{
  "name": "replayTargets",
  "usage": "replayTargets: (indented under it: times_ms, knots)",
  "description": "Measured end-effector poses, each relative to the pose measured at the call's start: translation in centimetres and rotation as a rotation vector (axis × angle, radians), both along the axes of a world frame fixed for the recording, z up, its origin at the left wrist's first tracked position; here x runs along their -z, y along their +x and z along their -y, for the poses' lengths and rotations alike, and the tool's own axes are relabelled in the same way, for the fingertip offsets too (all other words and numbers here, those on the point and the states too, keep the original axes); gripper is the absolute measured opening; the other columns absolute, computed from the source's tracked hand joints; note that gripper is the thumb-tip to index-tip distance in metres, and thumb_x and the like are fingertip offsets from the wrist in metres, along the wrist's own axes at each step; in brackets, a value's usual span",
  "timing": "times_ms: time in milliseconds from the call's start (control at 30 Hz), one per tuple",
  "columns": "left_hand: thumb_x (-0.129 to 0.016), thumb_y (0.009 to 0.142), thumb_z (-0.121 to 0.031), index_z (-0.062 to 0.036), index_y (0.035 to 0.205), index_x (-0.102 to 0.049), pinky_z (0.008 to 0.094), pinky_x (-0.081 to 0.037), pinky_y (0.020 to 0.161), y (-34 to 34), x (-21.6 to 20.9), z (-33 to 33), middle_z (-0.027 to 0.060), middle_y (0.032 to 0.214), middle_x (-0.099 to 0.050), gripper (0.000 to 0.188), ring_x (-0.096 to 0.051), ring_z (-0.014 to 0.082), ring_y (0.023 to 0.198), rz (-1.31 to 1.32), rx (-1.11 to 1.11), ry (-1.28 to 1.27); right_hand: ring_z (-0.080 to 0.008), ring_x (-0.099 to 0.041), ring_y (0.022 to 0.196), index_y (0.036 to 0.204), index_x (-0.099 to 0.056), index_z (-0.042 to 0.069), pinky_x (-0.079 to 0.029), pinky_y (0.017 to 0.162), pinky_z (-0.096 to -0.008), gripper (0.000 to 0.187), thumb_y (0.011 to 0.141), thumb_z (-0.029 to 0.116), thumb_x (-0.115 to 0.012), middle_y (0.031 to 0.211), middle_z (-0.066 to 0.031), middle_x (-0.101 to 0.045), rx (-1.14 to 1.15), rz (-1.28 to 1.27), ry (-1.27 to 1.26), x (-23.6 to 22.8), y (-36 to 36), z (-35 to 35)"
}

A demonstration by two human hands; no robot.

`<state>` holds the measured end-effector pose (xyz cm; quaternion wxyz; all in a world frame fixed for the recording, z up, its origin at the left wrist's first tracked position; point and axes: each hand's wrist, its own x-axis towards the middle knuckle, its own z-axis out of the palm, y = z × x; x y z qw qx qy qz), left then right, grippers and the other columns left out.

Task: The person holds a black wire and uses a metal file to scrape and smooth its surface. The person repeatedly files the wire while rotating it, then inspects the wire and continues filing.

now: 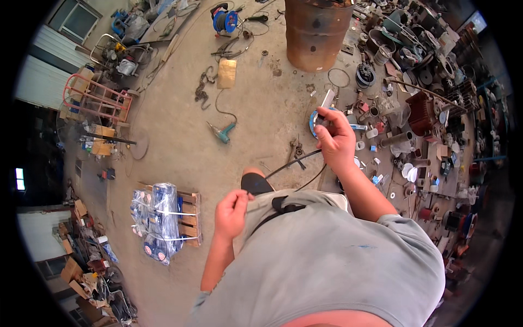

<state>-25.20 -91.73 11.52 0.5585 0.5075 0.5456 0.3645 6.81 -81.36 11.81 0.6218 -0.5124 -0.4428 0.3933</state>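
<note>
Beside my thigh, my left hand [231, 211] is closed in a pinch, a tiny dark bit showing at the fingertips. What it grips is too small to name. Further forward, my right hand [336, 140] has its fingers curled, the thumb near the bent index finger. A black cable [294, 163] runs from my knee to behind this hand, where it is hidden. Just past the fingers appear a round blue-rimmed thing [312, 122] and a flat pale strip [328, 98]; whether the hand touches them I cannot tell.
A green power tool [222, 133] with a cord lies ahead on the concrete floor. Beyond are a rusty drum [317, 38], a chain [203, 90] and a blue cable reel [225, 22]. Plastic-wrapped blue goods [164, 218] sit on a pallet [190, 220] at left. Motor parts crowd the right.
</note>
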Motion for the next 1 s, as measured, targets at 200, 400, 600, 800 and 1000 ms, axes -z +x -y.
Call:
replayTargets:
  times_ms: [200, 400, 600, 800, 1000]
  knots:
    - [-0.059, 0.104, -0.009, 0.0004, 0.115, -0.067, 0.0201, -0.041, 0.059, -1.4, 0.2, -21.5, -0.0006, 0.081, -0.059, 0.016, -0.049, 0.0045, 0.063, 0.209, 0.06, -0.051, -0.0043, -0.058, 0.067, 0.13, -0.065, 0.001, -0.05, 0.056, -0.0203, 0.038, 0.094, 0.009, -0.076, 0.111, -0.0032, -0.055, 0.08, 0.007, -0.088, 1.3, -0.9, -14.6]
    - [-0.063, 0.099, -0.002, -0.001, 0.115, -0.068, 0.0211, -0.047, 0.065, -2.4, 1.2, -43.0, -0.0005, 0.086, -0.064, 0.017, -0.057, 0.0054, 0.073, 0.056, 0.514, -0.007, -0.0041, -0.059, 0.064, 0.124, -0.066, 0.0, -0.05, 0.055, -0.0209, 0.034, 0.092, 0.003, -0.075, 0.109, -0.0035, -0.059, 0.205, -0.063, -0.357, 1.7, -5.3, -26.9]
    - [-0.071, 0.094, -0.003, -0.0005, 0.101, -0.073, 0.0275, -0.048, 0.063, 2.2, -1.3, -58.0, 0.0047, 0.08, -0.064, 0.008, -0.061, 0.013, 0.069, -0.126, 0.805, 0.152, -0.0064, -0.064, 0.066, 0.127, -0.065, 0.0, -0.051, 0.06, -0.0219, 0.039, 0.091, 0.007, -0.078, 0.113, -0.0057, -0.059, 0.29, 0.024, -0.347, 0.6, -6.8, -34.9]
    - [-0.07, 0.095, -0.004, 0.0007, 0.098, -0.072, 0.0261, -0.049, 0.064, 9.2, -1.9, -67.9, 0.0044, 0.081, -0.066, 0.006, -0.061, 0.0102, 0.07, -0.183, 1.007, 0.147, -0.0083, -0.067, 0.072, 0.13, -0.064, 0.001, -0.053, 0.067, -0.0243, 0.039, 0.094, 0.012, -0.076, 0.114, -0.0071, -0.057, 0.422, -0.024, -0.342, 2.1, -3.7, -40.7]
    - [-0.072, 0.094, -0.006, 0.0007, 0.097, -0.072, 0.0296, -0.05, 0.063, 18.0, -0.8, -74.0, 0.009, 0.082, -0.068, 0.007, -0.063, 0.0146, 0.068, -0.288, 0.998, 0.164, -0.012, -0.065, 0.076, 0.129, -0.066, 0.004, -0.053, 0.071, -0.0281, 0.039, 0.095, 0.021, -0.076, 0.111, -0.0072, -0.06, 0.333, -0.006, -0.305, 3.0, 1.5, -50.6]
